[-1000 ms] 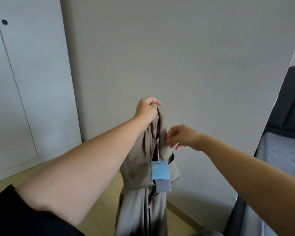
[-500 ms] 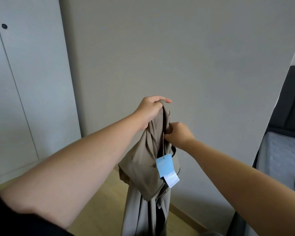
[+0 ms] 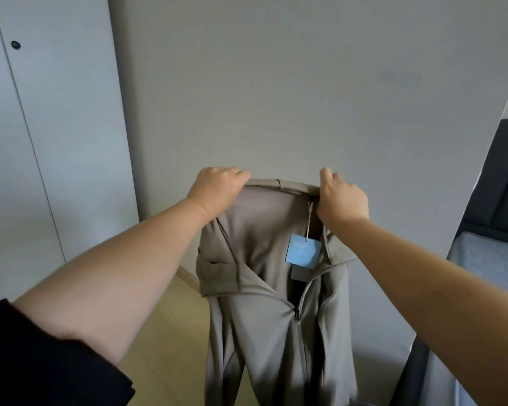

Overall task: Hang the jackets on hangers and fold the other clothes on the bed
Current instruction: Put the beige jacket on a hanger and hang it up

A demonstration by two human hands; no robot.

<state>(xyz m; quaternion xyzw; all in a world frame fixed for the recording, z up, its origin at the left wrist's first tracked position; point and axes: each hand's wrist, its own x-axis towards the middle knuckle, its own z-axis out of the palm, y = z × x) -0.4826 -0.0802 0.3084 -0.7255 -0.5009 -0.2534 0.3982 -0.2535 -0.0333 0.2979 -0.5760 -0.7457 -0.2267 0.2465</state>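
A beige zip-up jacket (image 3: 264, 317) hangs in the air in front of a grey wall. Its top edge is stretched flat between my hands. My left hand (image 3: 216, 190) grips the left end of that edge, fingers curled over it. My right hand (image 3: 342, 197) grips the right end the same way. A light blue tag (image 3: 303, 252) dangles on a string inside the collar. The zip (image 3: 296, 315) is partly open below it. The jacket's lower part runs out of the frame. No hanger is in view.
White wardrobe doors (image 3: 41, 142) stand at the left. A grey mattress (image 3: 493, 268) on a dark bed frame (image 3: 505, 183) sits at the right edge. Light wooden floor (image 3: 170, 341) lies below the jacket.
My right hand took hold of the jacket's top edge and moved right. My hands pulled apart, so the bunched jacket now hangs spread open facing me.
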